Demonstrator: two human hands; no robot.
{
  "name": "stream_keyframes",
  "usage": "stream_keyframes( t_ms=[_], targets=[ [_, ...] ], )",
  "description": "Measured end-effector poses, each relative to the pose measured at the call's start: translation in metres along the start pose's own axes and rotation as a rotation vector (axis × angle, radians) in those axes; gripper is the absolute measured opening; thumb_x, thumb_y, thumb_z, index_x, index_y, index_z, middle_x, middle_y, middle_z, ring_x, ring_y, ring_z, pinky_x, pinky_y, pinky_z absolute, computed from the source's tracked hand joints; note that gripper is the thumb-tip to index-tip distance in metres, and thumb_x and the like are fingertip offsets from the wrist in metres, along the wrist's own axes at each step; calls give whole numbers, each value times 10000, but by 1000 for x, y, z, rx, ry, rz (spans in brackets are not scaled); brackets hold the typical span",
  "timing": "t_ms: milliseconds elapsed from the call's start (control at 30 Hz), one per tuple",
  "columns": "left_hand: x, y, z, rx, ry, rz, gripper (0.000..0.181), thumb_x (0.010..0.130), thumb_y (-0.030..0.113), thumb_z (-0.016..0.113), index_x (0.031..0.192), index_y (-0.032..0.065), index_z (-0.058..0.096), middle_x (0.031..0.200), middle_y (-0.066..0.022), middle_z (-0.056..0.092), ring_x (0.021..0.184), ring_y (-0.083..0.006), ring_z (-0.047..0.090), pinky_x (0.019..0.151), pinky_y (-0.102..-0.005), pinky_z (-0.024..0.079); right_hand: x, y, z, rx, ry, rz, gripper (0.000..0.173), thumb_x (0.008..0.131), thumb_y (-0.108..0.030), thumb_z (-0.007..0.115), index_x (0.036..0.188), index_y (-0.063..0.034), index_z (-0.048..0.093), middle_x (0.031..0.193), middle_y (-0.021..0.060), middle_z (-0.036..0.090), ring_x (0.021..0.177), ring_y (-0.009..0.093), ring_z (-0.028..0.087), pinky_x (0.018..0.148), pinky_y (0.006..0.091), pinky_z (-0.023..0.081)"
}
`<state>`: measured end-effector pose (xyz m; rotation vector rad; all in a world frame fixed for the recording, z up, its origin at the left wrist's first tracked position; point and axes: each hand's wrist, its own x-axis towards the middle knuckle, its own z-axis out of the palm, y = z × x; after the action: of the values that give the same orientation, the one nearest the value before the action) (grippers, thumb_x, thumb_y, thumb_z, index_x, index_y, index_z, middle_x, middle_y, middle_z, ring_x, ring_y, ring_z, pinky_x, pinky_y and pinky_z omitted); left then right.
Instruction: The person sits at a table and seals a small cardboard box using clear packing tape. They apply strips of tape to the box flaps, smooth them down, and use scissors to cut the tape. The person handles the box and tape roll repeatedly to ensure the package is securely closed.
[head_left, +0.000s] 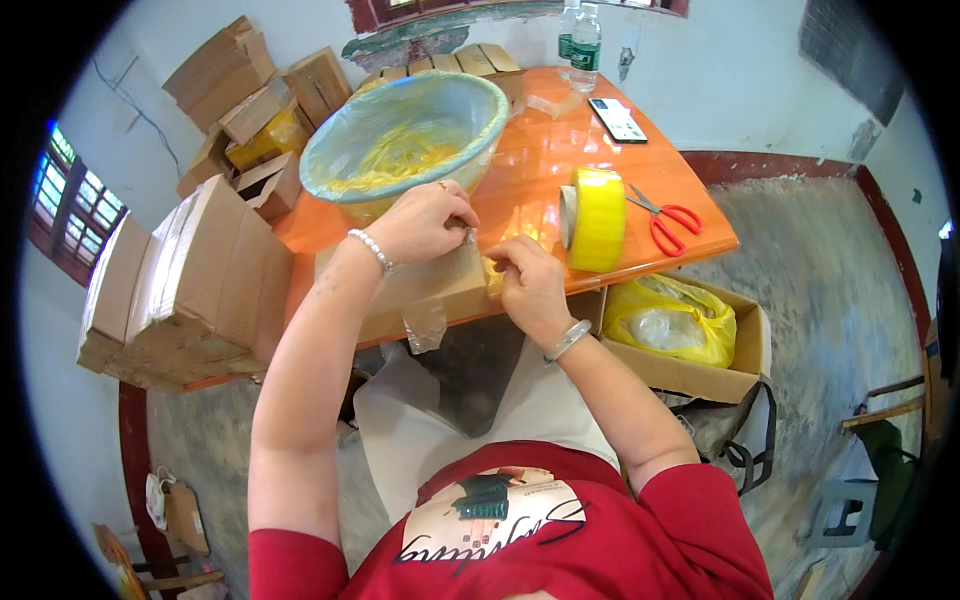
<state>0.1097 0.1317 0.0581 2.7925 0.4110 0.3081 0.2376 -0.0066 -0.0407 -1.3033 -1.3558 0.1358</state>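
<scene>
A closed cardboard box (450, 286) lies at the table's front edge, with a strip of clear packing tape (425, 326) hanging down its near side. Across the box's top reaches my left hand (427, 223), its fingertips pinched on clear tape at the far right corner. My right hand (531, 286) is at the box's right end, thumb and finger curled together by a yellowish, shiny bit of tape; its exact grip is partly hidden. To the right of that hand, a large roll of yellow packing tape (606, 221) stands on its edge. Red-handled scissors (666, 219) lie beside the roll.
A plastic-lined basin (405, 191) stands behind the box on the orange table (536, 161). Cardboard cartons (217, 262) are stacked left. A phone (618, 120) and water bottles (586, 52) are at the back. Below right, an open carton (694, 382) holds a yellow plastic bag (675, 319).
</scene>
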Motion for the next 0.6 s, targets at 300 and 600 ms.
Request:
stream_keyframes(
  t_ms=[300,600],
  targets=[
    [1,3,3,-26,26,-11,183,744,42,598,899,17,692,963,-123,616,931,-299,586,830,-363,471,-4,-3,19,-152,-40,-26,501,709,76,524,1207,25,544,1150,172,541,1084,350,514,933,400,434],
    [-3,9,0,-38,30,-28,376,741,-9,588,1113,37,615,959,-114,596,917,-272,592,822,-355,484,1,-4,6,-318,-267,12,485,708,48,553,1193,41,546,1097,167,572,1071,338,520,919,404,428]
  ],
)
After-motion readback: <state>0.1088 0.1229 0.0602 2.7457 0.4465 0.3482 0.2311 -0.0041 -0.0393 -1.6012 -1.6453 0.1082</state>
